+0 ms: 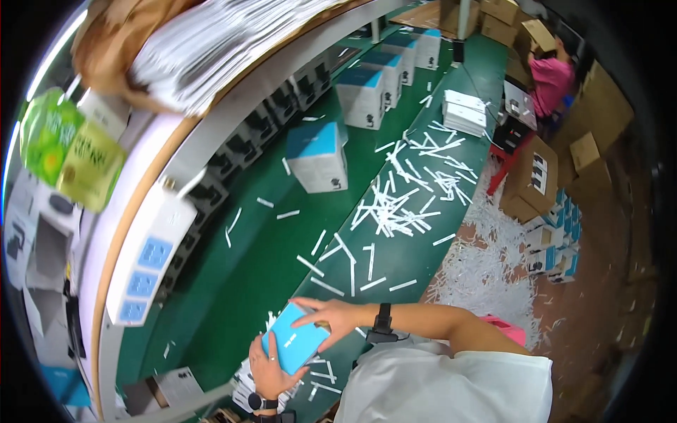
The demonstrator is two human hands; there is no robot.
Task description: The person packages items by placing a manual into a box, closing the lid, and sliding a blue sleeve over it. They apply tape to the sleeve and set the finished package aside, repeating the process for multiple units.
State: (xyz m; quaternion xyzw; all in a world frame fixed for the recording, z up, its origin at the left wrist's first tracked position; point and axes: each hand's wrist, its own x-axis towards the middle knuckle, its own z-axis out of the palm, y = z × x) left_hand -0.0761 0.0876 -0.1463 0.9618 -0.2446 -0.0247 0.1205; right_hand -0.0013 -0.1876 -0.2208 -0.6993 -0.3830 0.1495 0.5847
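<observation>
Between my hands is a small box with a bright blue top (290, 342), held near the front edge of the green work surface. My left hand (271, 370) grips its left and near side, thumb along the blue face. On the far and right side, my right hand (337, 321) wraps its fingers over the top and edge. White paper strips (323, 374) lie around and under the box. What is on the box's underside is hidden. Farther up the bench stands a white box with a blue top (317, 166), touched by neither hand.
A row of similar blue-topped boxes (363, 99) runs along the bench. Loose paper strips (391, 211) form a heap, with a stack of white booklets (465, 113) beyond. A shelf with a socket panel (144, 282) borders the left. Shredded paper (476, 275), cartons (532, 176) and a co-worker (550, 84) are at right.
</observation>
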